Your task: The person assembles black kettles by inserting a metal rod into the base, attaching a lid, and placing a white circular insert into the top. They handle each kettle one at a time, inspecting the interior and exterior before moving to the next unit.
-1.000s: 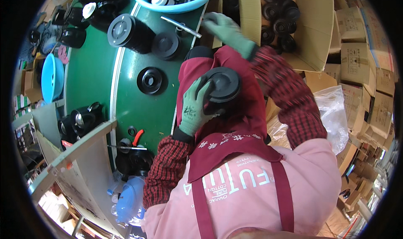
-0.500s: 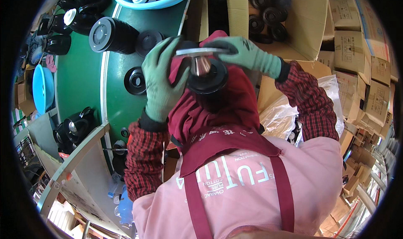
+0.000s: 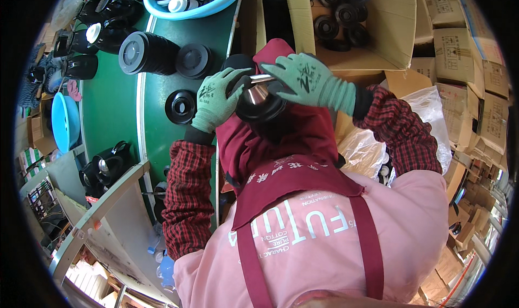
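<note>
My left hand (image 3: 219, 98), in a green and dark-grey work glove, pinches the left side of a thin, silver-edged round piece (image 3: 262, 78). From the right, my right hand (image 3: 307, 82) in a matching glove grips the same piece, seen nearly edge-on. Directly below it is a shiny, copper-toned metal cone (image 3: 256, 94), rising from a black round part (image 3: 263, 112) in front of my dark red apron. Whether the silver-edged piece touches the cone, I cannot tell. My fingers hide much of the piece's two ends.
On the green table (image 3: 165, 135) left of me lie a black ring-shaped lid (image 3: 180, 106), a black disc (image 3: 193, 60) and a stack of black lids (image 3: 141, 53). A blue basin (image 3: 203, 11) stands beyond. An open carton (image 3: 386, 24) of black round parts sits at the far right.
The silver-edged piece has come down closer to the cone and looks shorter between my gloves. My left fingers, upright and spread before, now bend in toward its edge.
</note>
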Tool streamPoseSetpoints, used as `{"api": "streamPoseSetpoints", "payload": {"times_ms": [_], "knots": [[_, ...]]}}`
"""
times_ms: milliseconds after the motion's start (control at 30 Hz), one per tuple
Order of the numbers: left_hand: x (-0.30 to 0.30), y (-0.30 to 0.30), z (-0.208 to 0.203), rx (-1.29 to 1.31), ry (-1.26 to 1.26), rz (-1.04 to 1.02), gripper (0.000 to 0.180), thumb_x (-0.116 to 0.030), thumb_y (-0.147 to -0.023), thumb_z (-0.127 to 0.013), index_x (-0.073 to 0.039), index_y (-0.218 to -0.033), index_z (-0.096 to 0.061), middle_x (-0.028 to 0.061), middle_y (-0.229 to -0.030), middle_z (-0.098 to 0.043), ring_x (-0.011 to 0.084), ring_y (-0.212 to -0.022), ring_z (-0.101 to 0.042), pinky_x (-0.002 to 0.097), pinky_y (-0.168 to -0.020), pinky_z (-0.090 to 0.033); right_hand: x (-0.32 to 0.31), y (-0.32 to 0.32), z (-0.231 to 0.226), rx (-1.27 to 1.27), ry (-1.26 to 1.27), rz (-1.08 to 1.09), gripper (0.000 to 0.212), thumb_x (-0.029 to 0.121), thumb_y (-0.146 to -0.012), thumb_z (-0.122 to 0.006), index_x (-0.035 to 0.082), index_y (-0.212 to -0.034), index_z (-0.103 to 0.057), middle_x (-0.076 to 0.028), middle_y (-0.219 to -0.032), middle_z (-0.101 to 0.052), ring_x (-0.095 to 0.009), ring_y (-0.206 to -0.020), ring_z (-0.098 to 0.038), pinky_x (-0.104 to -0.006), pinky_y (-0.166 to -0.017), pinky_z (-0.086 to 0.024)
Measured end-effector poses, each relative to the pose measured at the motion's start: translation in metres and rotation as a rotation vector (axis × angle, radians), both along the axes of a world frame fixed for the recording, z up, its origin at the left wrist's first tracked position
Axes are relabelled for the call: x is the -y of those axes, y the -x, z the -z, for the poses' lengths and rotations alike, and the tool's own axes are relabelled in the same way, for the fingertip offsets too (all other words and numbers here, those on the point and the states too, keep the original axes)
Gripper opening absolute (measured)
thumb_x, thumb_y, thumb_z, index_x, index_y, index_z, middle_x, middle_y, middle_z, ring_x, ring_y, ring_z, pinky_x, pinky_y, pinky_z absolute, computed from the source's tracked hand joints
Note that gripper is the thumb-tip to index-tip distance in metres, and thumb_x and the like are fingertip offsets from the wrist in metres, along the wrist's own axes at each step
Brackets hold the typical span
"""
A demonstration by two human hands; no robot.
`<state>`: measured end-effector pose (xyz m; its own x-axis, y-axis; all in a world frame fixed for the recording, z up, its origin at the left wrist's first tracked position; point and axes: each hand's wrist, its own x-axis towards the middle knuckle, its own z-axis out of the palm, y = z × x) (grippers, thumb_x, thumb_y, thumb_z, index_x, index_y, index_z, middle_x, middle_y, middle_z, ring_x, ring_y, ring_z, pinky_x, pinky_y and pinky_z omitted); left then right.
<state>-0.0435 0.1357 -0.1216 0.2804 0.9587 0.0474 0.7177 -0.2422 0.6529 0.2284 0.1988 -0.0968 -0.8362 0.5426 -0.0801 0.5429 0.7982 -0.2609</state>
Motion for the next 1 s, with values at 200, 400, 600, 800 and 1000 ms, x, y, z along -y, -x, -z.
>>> {"api": "streamPoseSetpoints", "payload": {"times_ms": [200,400,600,800,1000], "knots": [[0.033,-0.077,-0.045,-0.543,0.067,-0.238,0.055,-0.038,-0.097,-0.069,-0.007,-0.142,-0.062,0.0112,-0.103,-0.071,0.0315,-0.089,-0.074,0.0438,-0.075,-0.055,-0.057,-0.020,0.057,-0.214,-0.017,-0.116,0.057,0.045,-0.102,-0.064,0.034,-0.158,-0.054,-0.005,-0.117,-0.064,-0.030,-0.107,-0.061,-0.0470,-0.094,-0.047],[0.030,-0.055,-0.022,-0.319,-0.068,-0.237,0.048,-0.035,-0.098,-0.069,-0.008,-0.137,-0.066,0.0126,-0.106,-0.072,0.0328,-0.090,-0.073,0.0441,-0.074,-0.056,-0.054,-0.016,0.067,-0.356,0.284,-0.023,0.052,0.035,-0.104,-0.061,0.022,-0.155,-0.059,-0.013,-0.135,-0.067,-0.033,-0.122,-0.062,-0.0463,-0.111,-0.048],[0.031,-0.049,-0.026,-0.254,-0.012,-0.193,0.043,-0.032,-0.100,-0.068,-0.010,-0.137,-0.065,0.0134,-0.105,-0.072,0.0355,-0.089,-0.073,0.0465,-0.077,-0.057,-0.097,0.024,0.113,-1.210,1.781,-0.090,0.039,0.032,-0.117,-0.047,0.003,-0.128,-0.072,-0.005,-0.099,-0.073,-0.021,-0.089,-0.074,-0.0371,-0.094,-0.058],[0.013,-0.011,-0.001,0.050,0.151,-0.124,0.036,-0.039,-0.099,-0.071,-0.013,-0.124,-0.077,0.0111,-0.110,-0.079,0.0324,-0.101,-0.076,0.0407,-0.087,-0.058,-0.034,0.008,0.077,-1.127,1.260,-0.034,0.031,0.031,-0.111,-0.058,0.006,-0.114,-0.078,-0.003,-0.076,-0.067,-0.018,-0.083,-0.070,-0.0331,-0.081,-0.056],[-0.080,-0.062,0.102,0.847,0.250,-0.151,0.046,-0.032,-0.116,-0.050,0.005,-0.134,-0.070,0.0156,-0.127,-0.076,0.0206,-0.115,-0.071,0.0355,-0.105,-0.052,0.097,0.059,-0.022,-0.651,0.276,-0.224,0.017,0.037,-0.092,-0.078,0.020,-0.089,-0.079,-0.004,-0.068,-0.060,-0.024,-0.072,-0.062,-0.0410,-0.083,-0.048]]}}
